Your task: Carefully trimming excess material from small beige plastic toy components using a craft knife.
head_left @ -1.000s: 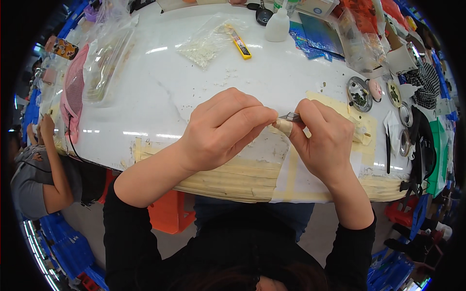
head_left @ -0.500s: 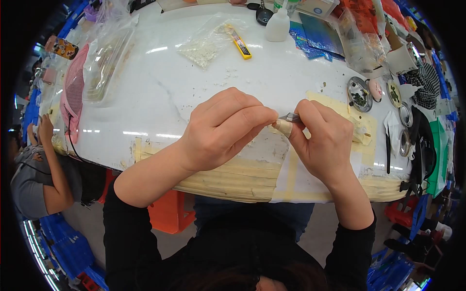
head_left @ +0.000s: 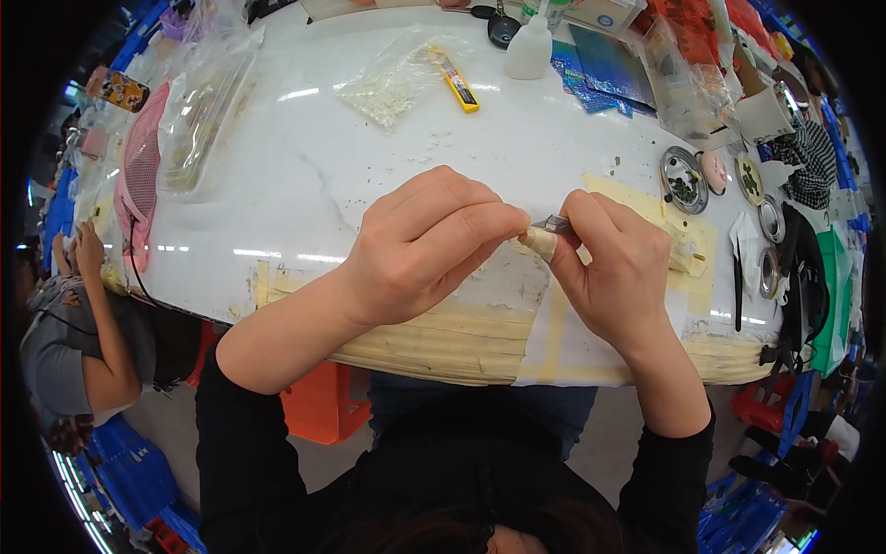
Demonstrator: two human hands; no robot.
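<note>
1. Black sleeves (head_left: 245, 452) end near the elbows; both bare forearms reach inward over the table's front edge, the left slanting up and rightward, the right up and leftward.
2. Left hand (head_left: 420, 240): back of hand uppermost, wrist fairly straight, knuckles bent. Fingers bunched side by side, tips closed against the thumb in a pinch; what sits in it is too small to tell.
3. Right hand (head_left: 616, 258): thumb side toward the left hand, fingers curled. Thumb and index pinch a short grey metal blade (head_left: 554, 223), which points leftward, just beside the left fingertips. Remaining fingers folded, mostly hidden.
4. Pale wrap (head_left: 540, 243) around the right thumb's tip, below the blade.
5. Both hands meet above the white tabletop (head_left: 305, 166), near its front edge. Masking tape (head_left: 443, 343) runs along that edge; white paper (head_left: 591, 346) lies below the right hand.
6. Beyond the hands: clear plastic bag (head_left: 392, 88) of small pale pieces, slim yellow-and-black case (head_left: 456, 83) touching it, white squeeze bottle (head_left: 528, 51).
7. Right side: round metal dish (head_left: 683, 180) with dark green bits; black tweezers (head_left: 737, 286) nearer the edge.
</note>
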